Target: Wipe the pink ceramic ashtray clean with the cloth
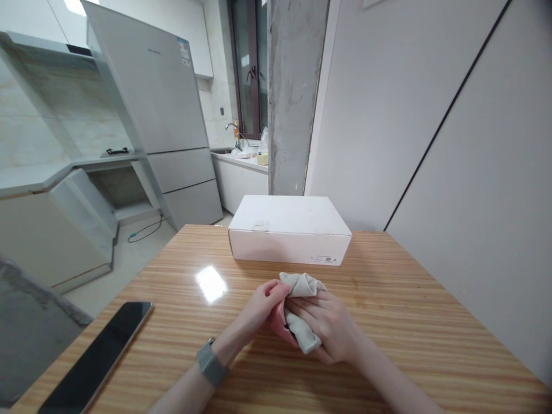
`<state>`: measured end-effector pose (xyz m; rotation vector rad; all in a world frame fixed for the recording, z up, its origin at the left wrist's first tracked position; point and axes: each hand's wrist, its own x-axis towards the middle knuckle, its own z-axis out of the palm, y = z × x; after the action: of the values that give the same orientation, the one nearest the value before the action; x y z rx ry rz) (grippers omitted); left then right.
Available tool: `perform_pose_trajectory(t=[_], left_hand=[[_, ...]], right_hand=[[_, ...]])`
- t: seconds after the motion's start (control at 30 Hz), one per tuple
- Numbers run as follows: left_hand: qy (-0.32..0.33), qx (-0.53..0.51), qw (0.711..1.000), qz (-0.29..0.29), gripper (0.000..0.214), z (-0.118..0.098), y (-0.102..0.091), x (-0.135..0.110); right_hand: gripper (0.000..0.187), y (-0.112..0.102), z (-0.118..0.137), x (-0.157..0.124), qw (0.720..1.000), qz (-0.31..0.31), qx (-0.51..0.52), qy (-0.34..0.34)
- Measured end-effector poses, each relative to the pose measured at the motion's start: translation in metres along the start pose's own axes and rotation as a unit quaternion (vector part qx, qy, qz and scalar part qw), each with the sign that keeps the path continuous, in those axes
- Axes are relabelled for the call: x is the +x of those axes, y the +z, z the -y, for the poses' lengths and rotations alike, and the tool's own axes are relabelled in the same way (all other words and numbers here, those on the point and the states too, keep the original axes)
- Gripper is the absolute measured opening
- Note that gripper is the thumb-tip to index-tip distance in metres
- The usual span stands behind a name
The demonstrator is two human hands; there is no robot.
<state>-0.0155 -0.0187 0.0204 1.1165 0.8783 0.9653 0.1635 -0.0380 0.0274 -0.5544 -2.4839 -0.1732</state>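
Note:
A light grey cloth [303, 329] is bunched up between my hands, just above or on the wooden table. Against its left side is a soft-looking pink item [279, 322], mostly covered, so its kind does not show. My left hand [269, 299] is closed at the left edge of both, thumb and fingers gripping the pink item. From the right, my right hand [332, 325] presses into the cloth with its fingers bent around it, and folds of grey stick out above and below those fingers. The fingertips are hidden in the fabric.
Behind my hands a closed white box [291, 247] sits on the wooden table [401, 322]. A black smartphone [99, 356] lies at the table's left edge. Beyond stand a fridge [150, 86], a grey pillar [293, 98] and a white wall on the right.

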Motion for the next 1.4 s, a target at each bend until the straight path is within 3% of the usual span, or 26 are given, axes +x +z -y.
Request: perform_pose_trajectory(t=[0.2, 0.33, 0.43, 0.53, 0.7, 0.93, 1.1, 1.23, 1.4], left_hand=[[0.033, -0.012, 0.999, -0.008, 0.038, 0.008, 0.005, 0.002], [0.023, -0.083, 0.996, -0.018, 0.039, 0.015, 0.011, 0.002], [0.005, -0.150, 0.989, 0.000, 0.040, 0.019, 0.015, 0.001], [-0.009, -0.189, 0.981, 0.039, 0.039, 0.019, 0.014, 0.001], [-0.017, -0.107, 0.993, 0.035, 0.041, 0.009, 0.004, 0.003], [0.022, -0.014, 1.000, -0.006, 0.034, 0.005, 0.002, 0.002], [0.018, -0.101, 0.995, -0.001, 0.030, 0.019, 0.010, 0.003], [-0.008, -0.205, 0.978, 0.049, 0.040, 0.020, 0.011, 0.006], [-0.057, -0.165, 0.983, 0.060, 0.049, 0.020, -0.005, 0.009]], right_hand=[[0.049, -0.004, -0.004, -0.004, 1.000, 0.005, -0.007, 0.013], [0.046, -0.004, -0.007, -0.006, 0.998, -0.007, -0.021, 0.053], [0.045, -0.003, -0.007, -0.004, 0.997, -0.022, -0.030, 0.072], [0.045, 0.000, -0.004, -0.002, 0.999, -0.023, -0.017, 0.043], [0.048, 0.007, 0.001, 0.000, 0.999, -0.021, 0.023, 0.016], [0.046, 0.001, -0.001, -0.002, 0.999, 0.006, 0.001, 0.044], [0.042, -0.004, -0.004, -0.001, 0.997, -0.012, -0.017, 0.077], [0.040, -0.004, -0.002, 0.002, 0.996, -0.036, -0.012, 0.075], [0.038, 0.004, 0.007, 0.008, 0.998, -0.032, 0.047, 0.041]])
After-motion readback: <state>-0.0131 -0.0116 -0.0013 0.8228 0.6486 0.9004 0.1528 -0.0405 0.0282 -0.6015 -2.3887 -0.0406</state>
